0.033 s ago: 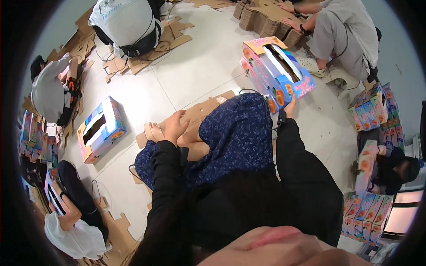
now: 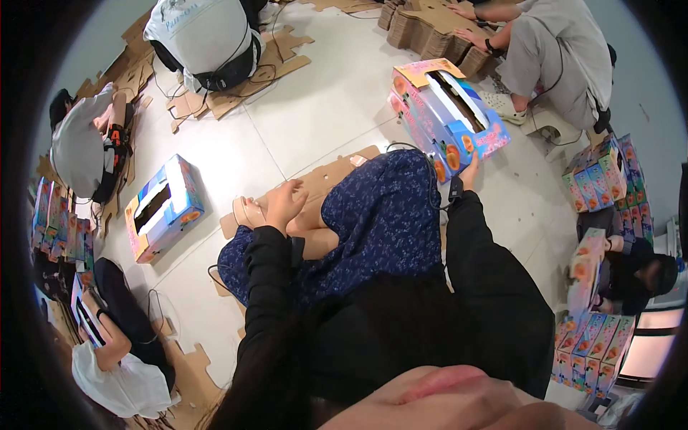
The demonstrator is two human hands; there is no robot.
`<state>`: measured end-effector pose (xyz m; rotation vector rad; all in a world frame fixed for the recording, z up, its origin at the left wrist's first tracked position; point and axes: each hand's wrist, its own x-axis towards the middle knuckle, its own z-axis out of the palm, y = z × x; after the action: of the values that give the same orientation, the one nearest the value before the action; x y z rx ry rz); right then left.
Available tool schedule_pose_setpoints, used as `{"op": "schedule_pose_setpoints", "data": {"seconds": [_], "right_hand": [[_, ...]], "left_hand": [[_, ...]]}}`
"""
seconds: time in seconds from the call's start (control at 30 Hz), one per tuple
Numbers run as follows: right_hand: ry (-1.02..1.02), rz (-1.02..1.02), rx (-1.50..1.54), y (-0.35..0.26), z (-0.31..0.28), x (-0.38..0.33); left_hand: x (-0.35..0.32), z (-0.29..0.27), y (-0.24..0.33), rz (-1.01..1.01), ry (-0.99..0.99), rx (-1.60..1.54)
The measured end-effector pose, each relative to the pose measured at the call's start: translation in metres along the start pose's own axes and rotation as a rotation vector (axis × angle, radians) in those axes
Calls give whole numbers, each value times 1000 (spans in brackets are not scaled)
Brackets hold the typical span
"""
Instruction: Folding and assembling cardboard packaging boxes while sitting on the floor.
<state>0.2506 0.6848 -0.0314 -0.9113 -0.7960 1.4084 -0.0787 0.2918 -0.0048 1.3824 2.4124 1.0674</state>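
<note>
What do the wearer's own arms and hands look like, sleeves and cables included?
Both arms: long black sleeves, the left sleeve bunched in folds, the right sleeve smoother. Left hand and right hand: no gloves. A small black boxy device sits at the right wrist, with a thin dark cable beside it. Another dark device shows at the left wrist, details unclear.

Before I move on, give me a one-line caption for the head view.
Right fingers touch one printed carton; left fingers look empty; a second carton rests on the tiled floor.
</note>
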Motion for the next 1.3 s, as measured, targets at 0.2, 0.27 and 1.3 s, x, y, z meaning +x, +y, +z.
{"op": "schedule_pose_setpoints", "data": {"seconds": [0.2,0.27,1.3], "right_hand": [[-11,55,41,-3,15,-10],[-30,69,67,-1,6,-2],[-212,599,55,-42,79,-10]], "left_hand": [[-13,5,-12,-101,-177,-29],[-11,7,-13,-129,-205,-38],[-17,8,-22,-254,-116,-48]]}}
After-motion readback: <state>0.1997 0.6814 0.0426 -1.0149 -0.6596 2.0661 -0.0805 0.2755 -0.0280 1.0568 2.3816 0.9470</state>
